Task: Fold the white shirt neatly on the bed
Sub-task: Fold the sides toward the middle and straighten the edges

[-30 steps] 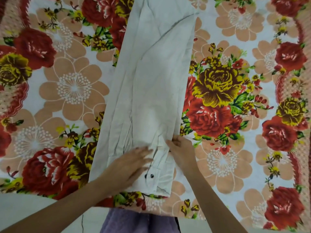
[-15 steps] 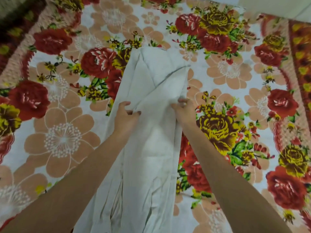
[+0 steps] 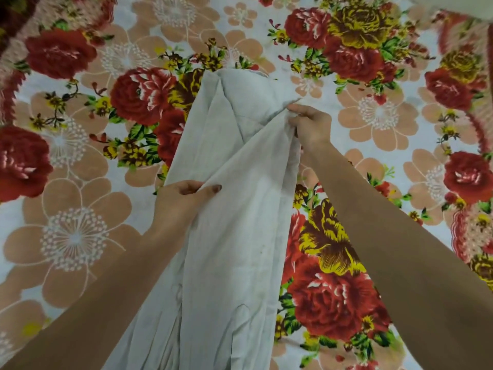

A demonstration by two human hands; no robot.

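White shirt (image 3: 226, 236) lay as a long narrow strip down the middle of the floral bedsheet (image 3: 80, 196). Left hand (image 3: 181, 201) pinched its left edge, and right hand (image 3: 310, 124) gripped a bunched fold farther up. Cloth looked thin, light and limp; best held by edges with both hands, as it would likely sag or crease.

1. Long white woven-cloth shirt (image 3: 229, 236): thin, matt fabric, no sheen. Surface is soft and creased, with lengthwise folds and wrinkles; faint grey marks show on the near half.
2. Floral printed cloth bedsheet (image 3: 80, 236): matt textile, flat and mostly smooth. Printed red, yellow and peach flowers on a pale ground; no gloss visible. Far left corner is blurred.
3. Bare left hand (image 3: 181, 201) and bare right hand (image 3: 312, 126): matt skin; the cloth bunches into fine ridges where each pinches it.
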